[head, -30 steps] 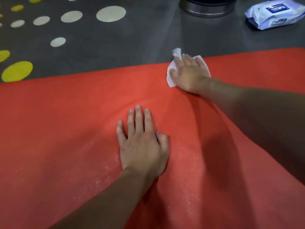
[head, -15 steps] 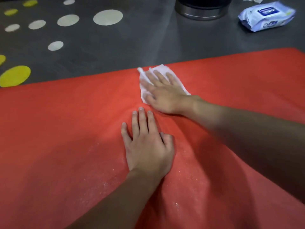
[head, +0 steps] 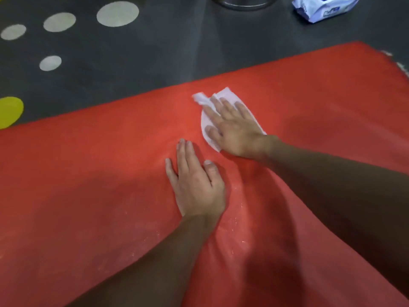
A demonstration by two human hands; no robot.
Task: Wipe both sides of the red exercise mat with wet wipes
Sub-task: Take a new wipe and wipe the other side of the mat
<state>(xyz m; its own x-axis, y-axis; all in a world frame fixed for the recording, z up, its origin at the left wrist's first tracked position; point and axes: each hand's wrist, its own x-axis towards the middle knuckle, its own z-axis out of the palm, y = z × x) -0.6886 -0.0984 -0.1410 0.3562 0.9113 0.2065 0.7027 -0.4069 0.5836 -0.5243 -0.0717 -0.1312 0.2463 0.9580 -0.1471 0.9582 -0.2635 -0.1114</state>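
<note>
**Flat palm on a damp wipe, red mat beneath**

The red exercise mat (head: 88,185) fills most of the view, a broad matte sheet lying on a dark grey floor (head: 155,54) marked with pale and yellow round dots. Its surface ripples in soft folds near the wrists and glints with tiny wet specks. The right hand (head: 234,127) lies flat, fingers spread and not curled, pressing a white wet wipe (head: 207,124) against the mat; the wipe is thin and crumpled, one twisted corner poking out beyond the fingertips (nothing is pinched, only pressed). Just beside and nearer than that hand, the left hand (head: 197,185) rests palm-down on bare mat, fingers together, holding nothing. Well beyond the wipe, on the floor, sits a soft white-and-blue wipes packet (head: 321,7), and a round metal base (head: 243,3).
</note>
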